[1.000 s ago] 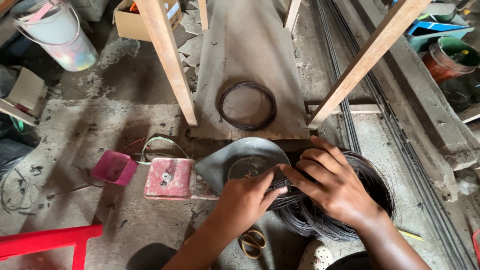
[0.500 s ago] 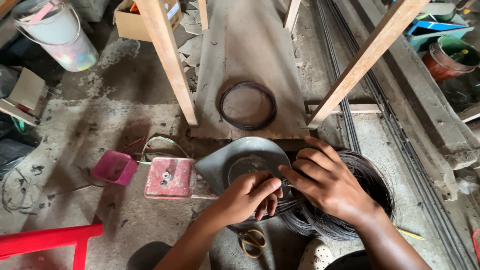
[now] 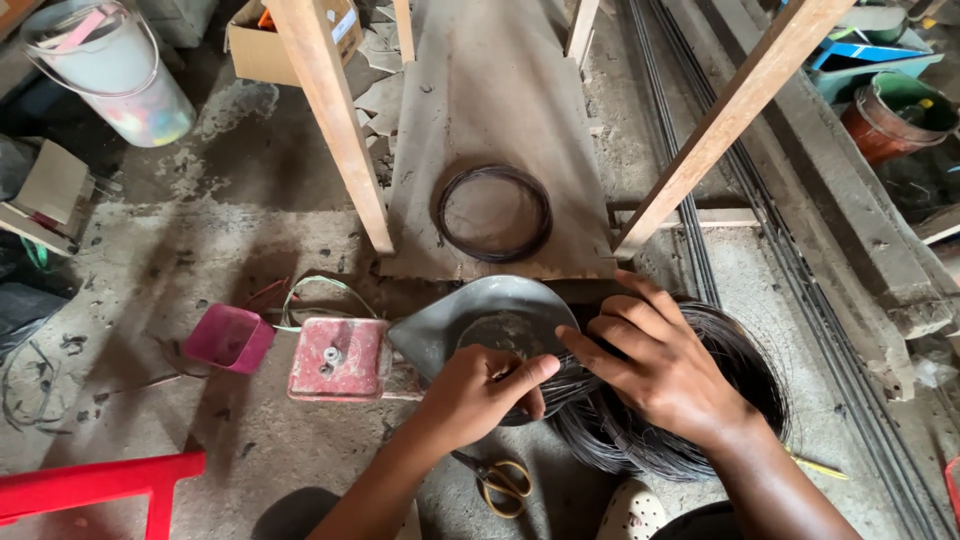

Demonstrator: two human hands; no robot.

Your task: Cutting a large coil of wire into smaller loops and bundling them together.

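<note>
Hands meet on wire bundle (image 3: 680,420): left hand (image 3: 480,395) has shifted rightward, now pinching strands; right hand (image 3: 665,375) stays spread, pressing coil.

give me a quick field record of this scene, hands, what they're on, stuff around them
left hand: fingers pinching dark wire strands beside the grey metal dish
right hand: spread flat on the big wire bundle, pressing it down
small wire coil: lies apart on the wooden board
scissors: on the floor, below the left hand
red block: left of the dish
pink box: further left
bucket: top left
</note>
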